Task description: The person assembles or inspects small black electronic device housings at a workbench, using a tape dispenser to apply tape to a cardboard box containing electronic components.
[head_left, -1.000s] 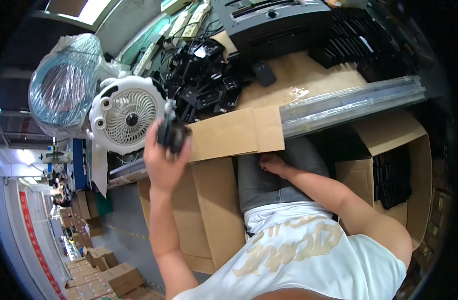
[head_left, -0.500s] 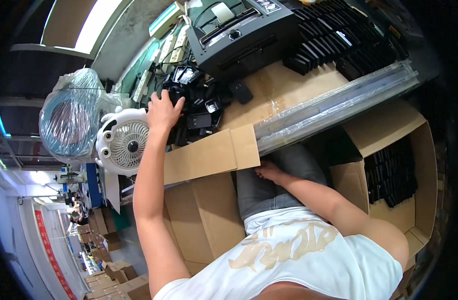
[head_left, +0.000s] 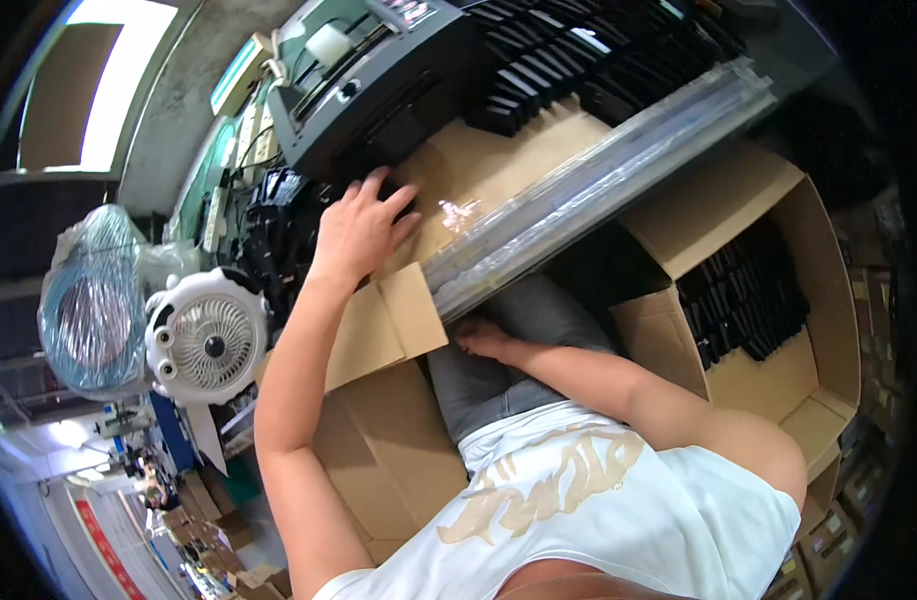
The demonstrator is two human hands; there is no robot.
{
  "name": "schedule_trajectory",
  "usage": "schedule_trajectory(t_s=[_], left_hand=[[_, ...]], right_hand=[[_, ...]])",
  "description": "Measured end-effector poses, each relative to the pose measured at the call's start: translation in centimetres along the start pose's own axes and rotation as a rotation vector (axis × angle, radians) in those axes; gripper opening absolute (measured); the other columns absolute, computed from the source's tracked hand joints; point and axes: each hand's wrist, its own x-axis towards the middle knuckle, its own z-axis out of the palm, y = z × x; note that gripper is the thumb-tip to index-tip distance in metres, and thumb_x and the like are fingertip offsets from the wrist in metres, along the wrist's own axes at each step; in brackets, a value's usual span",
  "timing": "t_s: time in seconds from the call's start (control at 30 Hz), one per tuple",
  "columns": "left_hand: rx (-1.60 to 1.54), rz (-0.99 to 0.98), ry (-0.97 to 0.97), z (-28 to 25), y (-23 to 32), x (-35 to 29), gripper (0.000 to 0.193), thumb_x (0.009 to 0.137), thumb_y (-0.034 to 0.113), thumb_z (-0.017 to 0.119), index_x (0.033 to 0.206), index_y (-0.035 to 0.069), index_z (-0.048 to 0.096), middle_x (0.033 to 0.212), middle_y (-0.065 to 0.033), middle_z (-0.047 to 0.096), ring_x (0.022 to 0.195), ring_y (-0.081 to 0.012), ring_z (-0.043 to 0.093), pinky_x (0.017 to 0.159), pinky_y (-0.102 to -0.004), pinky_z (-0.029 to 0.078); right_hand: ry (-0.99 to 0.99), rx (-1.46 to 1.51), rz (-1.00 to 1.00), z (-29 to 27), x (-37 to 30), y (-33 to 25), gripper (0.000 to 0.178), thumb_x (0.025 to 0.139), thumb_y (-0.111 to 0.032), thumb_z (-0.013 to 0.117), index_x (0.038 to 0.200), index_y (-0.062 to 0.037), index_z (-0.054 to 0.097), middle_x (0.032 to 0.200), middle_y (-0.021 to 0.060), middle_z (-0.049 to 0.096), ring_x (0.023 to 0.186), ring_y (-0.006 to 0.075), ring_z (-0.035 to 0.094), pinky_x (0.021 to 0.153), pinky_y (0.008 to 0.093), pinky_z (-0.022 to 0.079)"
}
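My left hand [head_left: 364,232] reaches over the bench with its fingers spread. Under and between those fingers a small black block [head_left: 407,207] partly shows; whether they grip it I cannot tell. Beside the wrist lies a heap of black power adapters [head_left: 279,225], partly covered by my hand and arm. My right hand [head_left: 484,338] rests low over my lap, near the bench edge, fingers curled in. Whatever it may hold is hidden. A cardboard flap [head_left: 379,325] stands between my two hands, at the bench's front.
A grey machine [head_left: 379,110] stands behind the left hand. Rows of black cases [head_left: 549,70] lie at the back right. A plastic-wrapped strip [head_left: 599,180] edges the bench. An open carton [head_left: 779,370] at the right holds black pieces. A white fan [head_left: 214,345] is at the left.
My left hand has moved right across the bench, from the adapter heap to the black block by the machine. The whole view has shifted and turned; my right hand stays at my lap.
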Motion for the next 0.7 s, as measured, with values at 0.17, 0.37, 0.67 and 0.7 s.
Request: schedule_trajectory(t_s=[0.17,0.37,0.67,0.7], left_hand=[[0.076,-0.024,-0.176,1.8,-1.2,-1.6,0.034,0.08,0.024,0.069,0.111,0.013,0.06,0.118,-0.0092,0.056,0.085,-0.0259,0.062,0.067,-0.0341,0.052],[0.088,-0.182,-0.227,1.4,-0.6,-1.6,0.033,0.08,0.018,0.066,0.112,0.012,0.06,0.115,-0.0111,0.055,0.085,-0.0266,0.06,0.07,-0.0345,0.05],[-0.231,-0.335,0.173,-3.5,2.5,-4.2,0.051,0.079,0.0,0.059,0.129,0.008,0.056,0.105,-0.0112,0.055,0.082,-0.0266,0.054,0.072,-0.0328,0.047],[-0.315,-0.329,0.248,-4.1,3.0,-4.3,0.054,0.079,-0.001,0.058,0.132,0.007,0.054,0.102,-0.011,0.055,0.083,-0.027,0.053,0.072,-0.0327,0.047]], right_hand=[[-0.003,0.094,-0.012,0.5,0.4,0.8,0.011,0.084,-0.018,0.061,0.086,-0.0076,0.063,0.074,0.0043,0.061,0.066,0.0144,0.055,0.062,0.0258,0.047],[-0.034,0.018,-0.082,-1.0,0.5,2.2,0.011,0.085,-0.018,0.059,0.086,-0.008,0.063,0.074,0.0042,0.06,0.065,0.014,0.055,0.06,0.0254,0.045],[-0.025,0.014,0.059,-1.0,-4.3,-5.5,0.013,0.087,-0.02,0.06,0.085,-0.0085,0.066,0.075,0.0033,0.062,0.064,0.0127,0.054,0.06,0.0248,0.044],[-0.013,-0.041,0.074,-0.9,-4.4,-6.1,0.013,0.088,-0.019,0.059,0.086,-0.0081,0.066,0.076,0.0035,0.063,0.064,0.0127,0.054,0.06,0.0245,0.044]])
